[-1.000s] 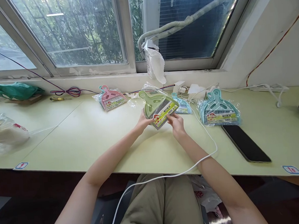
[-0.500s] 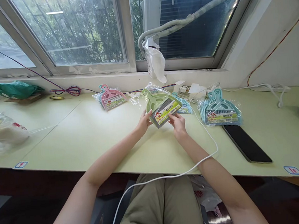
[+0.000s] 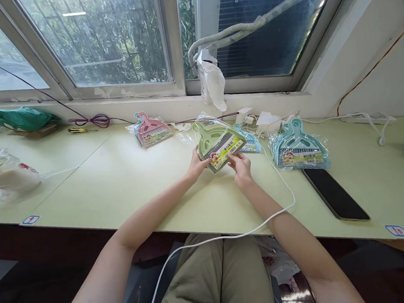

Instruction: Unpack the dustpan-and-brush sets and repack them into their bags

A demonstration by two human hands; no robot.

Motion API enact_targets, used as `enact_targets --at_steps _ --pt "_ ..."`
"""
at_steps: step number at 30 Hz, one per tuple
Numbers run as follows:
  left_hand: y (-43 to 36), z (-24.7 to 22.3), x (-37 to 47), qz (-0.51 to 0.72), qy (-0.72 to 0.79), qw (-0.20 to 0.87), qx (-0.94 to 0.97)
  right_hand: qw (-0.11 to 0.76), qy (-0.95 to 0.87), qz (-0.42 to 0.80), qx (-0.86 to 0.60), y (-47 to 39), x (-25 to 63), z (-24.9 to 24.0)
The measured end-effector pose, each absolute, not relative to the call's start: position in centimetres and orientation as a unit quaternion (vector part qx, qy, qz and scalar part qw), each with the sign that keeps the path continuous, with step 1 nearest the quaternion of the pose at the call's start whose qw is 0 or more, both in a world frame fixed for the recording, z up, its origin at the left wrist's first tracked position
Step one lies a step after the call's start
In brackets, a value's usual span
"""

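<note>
pink dustpan set (image 3: 152, 131) is lying left of centre; left grip (image 3: 195, 166) is grasping the green dustpan set (image 3: 219, 145) at frame centre; right grip (image 3: 242, 168) is pinching its lower edge; teal sets (image 3: 298, 145) are resting right of centre.

L hand's (image 3: 196, 165) thumb: pointed up along green pack's (image 3: 211, 140) L edge ½ sec ago, now laid down across its lower L, tip by the label (image 3: 227, 152). Vs. 1 sec ago, green pack's a bit further R, covering slightly more of the blue pack (image 3: 252, 142) behind it; R hand (image 3: 242, 168) went w/ it. View's swung a touch L & down.
</note>
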State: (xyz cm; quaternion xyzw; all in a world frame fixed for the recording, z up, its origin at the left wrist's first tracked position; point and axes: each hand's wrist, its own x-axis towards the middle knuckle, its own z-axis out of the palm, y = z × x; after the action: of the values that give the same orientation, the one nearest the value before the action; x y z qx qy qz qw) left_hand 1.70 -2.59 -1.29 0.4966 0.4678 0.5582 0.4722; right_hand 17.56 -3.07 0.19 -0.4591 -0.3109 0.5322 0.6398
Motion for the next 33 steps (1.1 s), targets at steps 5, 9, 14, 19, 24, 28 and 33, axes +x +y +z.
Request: enact_targets --at_steps 5,9,14,19,24,28,33 --pt "-3.7 -1.3 2.4 0.549 0.581 0.164 0.578 0.644 -0.309 0.528 -0.459 -3.1 17.6 0.1" --pt "-4.6 -0.3 2.2 0.391 0.613 -0.032 0.686 0.641 -0.31 0.528 -0.463 -2.9 17.6 -0.3" --pt "-4.4 -0.6 1.8 0.238 0.581 -0.048 0.777 0.634 -0.33 0.509 -0.48 -2.3 17.4 -1.2" --pt "-3.9 -1.7 1.7 0.251 0.544 0.003 0.801 0.621 -0.351 0.484 -0.506 -1.6 17.5 -2.3" --pt "-3.8 -1.8 1.9 0.317 0.5 0.08 0.802 0.603 -0.426 0.418 -0.53 -1.4 17.7 -2.6" --pt "-3.8 -1.7 1.9 0.35 0.476 0.13 0.796 0.542 -0.507 0.383 -0.55 -1.4 17.9 -2.1" --pt "-4.1 -1.4 2.3 0.366 0.463 0.149 0.794 0.523 -0.526 0.361 -0.565 -1.3 18.4 -1.5"
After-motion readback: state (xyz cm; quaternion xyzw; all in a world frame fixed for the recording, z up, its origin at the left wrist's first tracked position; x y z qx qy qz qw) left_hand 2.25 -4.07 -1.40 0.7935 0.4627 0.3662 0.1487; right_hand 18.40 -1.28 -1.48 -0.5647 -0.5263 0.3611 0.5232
